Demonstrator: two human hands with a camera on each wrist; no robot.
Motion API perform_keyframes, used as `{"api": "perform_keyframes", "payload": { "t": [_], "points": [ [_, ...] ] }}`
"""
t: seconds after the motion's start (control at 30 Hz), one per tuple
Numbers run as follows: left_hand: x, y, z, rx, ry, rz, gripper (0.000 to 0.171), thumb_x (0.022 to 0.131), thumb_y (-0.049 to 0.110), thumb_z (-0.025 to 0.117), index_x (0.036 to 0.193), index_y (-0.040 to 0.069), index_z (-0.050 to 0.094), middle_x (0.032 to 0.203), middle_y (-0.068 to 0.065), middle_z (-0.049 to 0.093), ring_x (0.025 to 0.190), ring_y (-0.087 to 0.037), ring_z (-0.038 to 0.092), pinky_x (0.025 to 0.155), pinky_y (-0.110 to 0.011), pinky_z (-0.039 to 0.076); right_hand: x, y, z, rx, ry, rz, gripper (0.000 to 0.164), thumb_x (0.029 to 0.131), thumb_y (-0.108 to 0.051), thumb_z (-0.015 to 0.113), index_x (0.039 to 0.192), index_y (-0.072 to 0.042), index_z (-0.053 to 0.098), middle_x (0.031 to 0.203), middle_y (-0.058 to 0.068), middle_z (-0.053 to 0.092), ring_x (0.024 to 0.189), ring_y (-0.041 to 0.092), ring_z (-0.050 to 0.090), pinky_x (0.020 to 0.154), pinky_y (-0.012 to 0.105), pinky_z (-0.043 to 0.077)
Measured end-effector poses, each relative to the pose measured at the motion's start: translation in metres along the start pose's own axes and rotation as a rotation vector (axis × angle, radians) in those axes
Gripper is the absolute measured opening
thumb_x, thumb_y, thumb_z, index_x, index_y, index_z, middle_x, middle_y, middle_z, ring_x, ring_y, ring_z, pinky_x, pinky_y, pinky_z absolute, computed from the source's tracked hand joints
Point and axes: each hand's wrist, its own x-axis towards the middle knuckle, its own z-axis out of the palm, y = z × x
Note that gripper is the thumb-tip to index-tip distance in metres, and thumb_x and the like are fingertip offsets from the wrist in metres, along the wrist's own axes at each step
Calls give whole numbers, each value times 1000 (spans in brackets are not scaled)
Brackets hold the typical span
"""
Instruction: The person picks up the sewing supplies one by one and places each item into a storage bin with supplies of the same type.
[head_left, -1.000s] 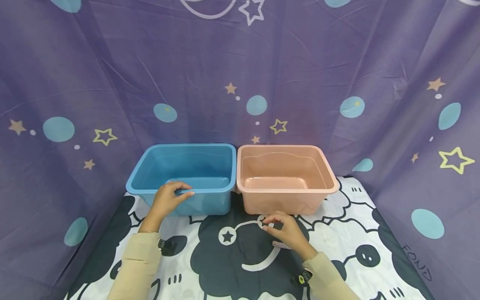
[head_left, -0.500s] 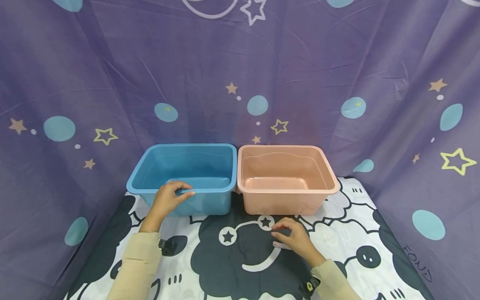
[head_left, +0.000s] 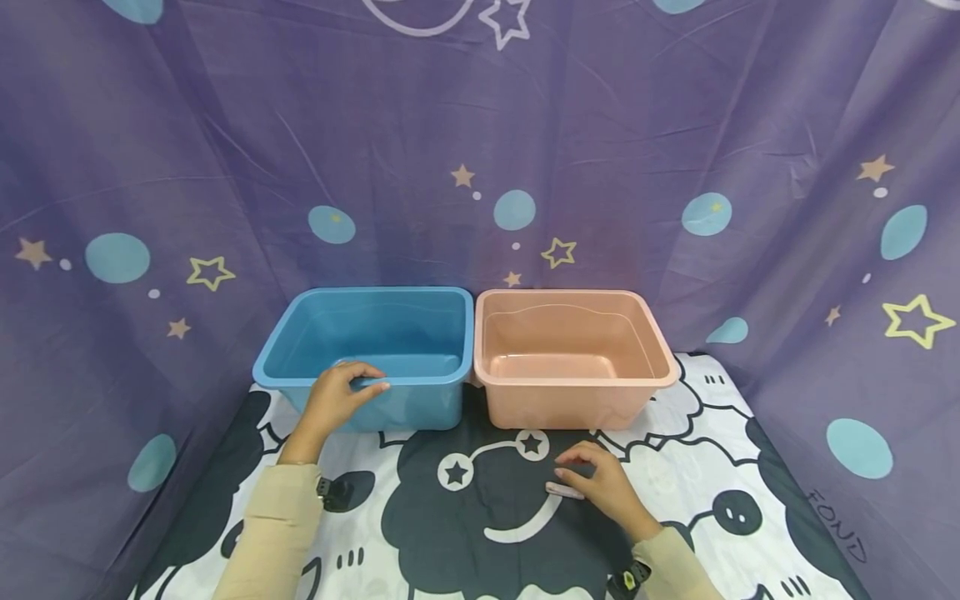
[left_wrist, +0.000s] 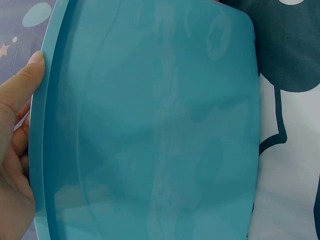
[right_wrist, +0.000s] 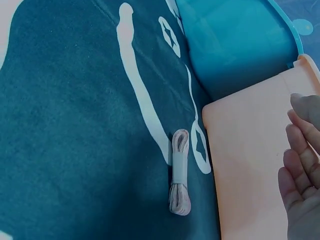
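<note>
My left hand [head_left: 336,398] holds the front rim of the blue plastic tub [head_left: 442,408]. In the left wrist view the thumb lies on the rim's outer side, with the other fingers partly hidden behind it. On the cloth, in front of the peach tub [head_left: 562,408], lies a small folded bundle of pale cord [right_wrist: 180,172], like a shoelace, with a white band round its middle. Just above and right of the bundle is my right hand [head_left: 606,485], loosely bent, with nothing between thumb and fingers.
Both tubs stand side by side against a purple curtain [head_left: 600,125] with stars and dots. A black-and-white cartoon sheep cloth [head_left: 487,567] covers the table. Each wrist wears a dark strapped device [head_left: 628,580].
My right hand has drawn back to the right and towards me, uncovering more of the cord bundle. The left hand and both tubs keep their places.
</note>
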Motion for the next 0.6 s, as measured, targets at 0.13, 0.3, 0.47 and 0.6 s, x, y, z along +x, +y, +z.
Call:
{"api": "perform_keyframes", "payload": {
  "t": [0.13, 0.3, 0.47, 0.6],
  "points": [
    [0, -1, 0, -1, -1, 2, 24, 80, 30, 75, 96, 13, 73, 97, -6, 70, 98, -29, 61, 85, -48, 46, -2, 4, -1, 13, 3, -1, 14, 75, -11, 78, 88, -14, 72, 86, -13, 64, 83, 5, 58, 76, 32, 52],
    [0, -1, 1, -7, -3, 4, 26, 80, 31, 74, 96, 12, 73, 96, -6, 70, 97, -29, 61, 84, -48, 46, -4, 9, -2, 23, 6, 24, 14, 75, -9, 78, 88, -11, 72, 86, -10, 65, 82, 6, 59, 76, 33, 52],
    [1, -1, 1, -5, -5, -2, 26, 80, 31, 74, 96, 11, 73, 96, -7, 70, 97, -30, 61, 84, -48, 46, -7, 14, -2, 10, 4, 67, 14, 76, -10, 77, 89, -8, 72, 87, -8, 65, 82, 6, 59, 75, 27, 51],
    [1, -1, 0, -6, -4, -10, 25, 80, 30, 75, 96, 11, 73, 97, -6, 70, 98, -29, 61, 84, -48, 47, -11, 20, -1, 10, -15, 126, 15, 77, -12, 77, 90, -8, 71, 88, -7, 66, 84, 7, 60, 77, 27, 51]
  ]
}}
